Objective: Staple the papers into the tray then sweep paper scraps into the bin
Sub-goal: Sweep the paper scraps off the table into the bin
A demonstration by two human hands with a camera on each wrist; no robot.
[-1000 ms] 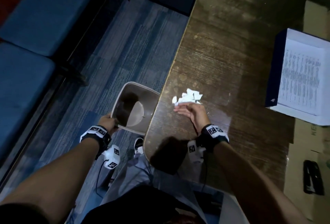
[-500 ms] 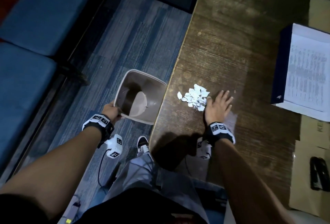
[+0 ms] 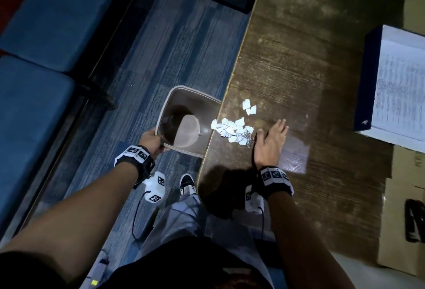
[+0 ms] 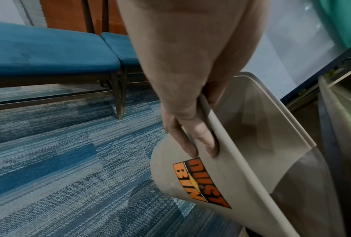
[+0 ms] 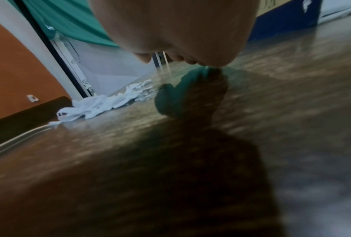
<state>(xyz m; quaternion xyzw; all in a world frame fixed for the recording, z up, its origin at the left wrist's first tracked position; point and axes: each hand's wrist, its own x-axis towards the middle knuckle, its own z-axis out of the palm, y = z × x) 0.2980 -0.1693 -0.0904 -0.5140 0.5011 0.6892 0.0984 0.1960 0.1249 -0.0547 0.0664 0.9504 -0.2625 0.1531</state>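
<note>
A heap of white paper scraps (image 3: 232,128) (image 5: 101,104) lies at the left edge of the dark wooden table (image 3: 299,63), and a few more scraps (image 3: 249,107) sit just beyond it. My right hand (image 3: 270,138) lies flat on the table just right of the heap, fingers straight. A beige dust bin (image 3: 181,125) (image 4: 241,160) with an orange label is held tilted below the table edge. My left hand (image 3: 150,142) (image 4: 193,139) grips its rim. A blue-sided tray (image 3: 365,86) with printed papers (image 3: 400,95) stands at the right.
A black stapler (image 3: 415,224) lies on brown cardboard (image 3: 395,231) at the lower right. Blue cushioned seats (image 3: 46,35) (image 4: 49,52) stand on the striped blue carpet (image 3: 184,54) left of the table. My shoe (image 3: 187,183) and legs are below the table's corner.
My right hand has pushed the heap of scraps left, up to the table's edge over the bin. A few scraps were left behind. The left hand kept its hold on the bin.
</note>
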